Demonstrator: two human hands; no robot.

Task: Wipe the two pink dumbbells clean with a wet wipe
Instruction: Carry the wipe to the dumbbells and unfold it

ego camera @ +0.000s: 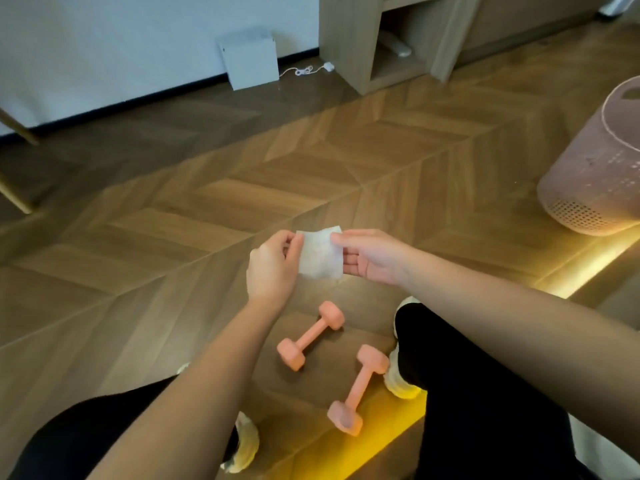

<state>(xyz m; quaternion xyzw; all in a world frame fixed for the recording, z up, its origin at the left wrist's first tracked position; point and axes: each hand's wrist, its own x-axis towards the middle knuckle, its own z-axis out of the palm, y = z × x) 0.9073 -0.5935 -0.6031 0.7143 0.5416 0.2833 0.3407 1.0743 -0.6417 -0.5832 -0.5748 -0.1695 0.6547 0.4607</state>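
Forearms stretch out over the black trouser legs (485, 393); the person is seated low or crouched.

Hands:
- Left hand (272, 268) pinches the left edge of the wet wipe (320, 254) between thumb and curled fingers.
- Right hand (372, 256) pinches the right edge, thumb on top, with the other fingers loosely stretched beneath.
- The wipe is spread flat between the two hands, off the floor, and touches neither weight.

Below:
- Far dumbbell (310, 336) lies slantwise on the wooden floor (207, 209), under the left wrist.
- Near dumbbell (358, 389) lies roughly parallel and apart from it, just beside the right shoe (398, 379).
- Neither dumbbell is held.

Further out:
- Pink perforated basket (595, 168) at right.
- White box (249, 62) against the wall.
- Open wooden shelf unit (349, 43) beyond.

Step in hand, as judged: opening the wipe out; no wiping has begun.

The next move likely calls for one hand to gather the wipe alone while the other lifts or steadies a dumbbell. Each dumbbell would need turning, so that the handle, both heads and the underside get covered.
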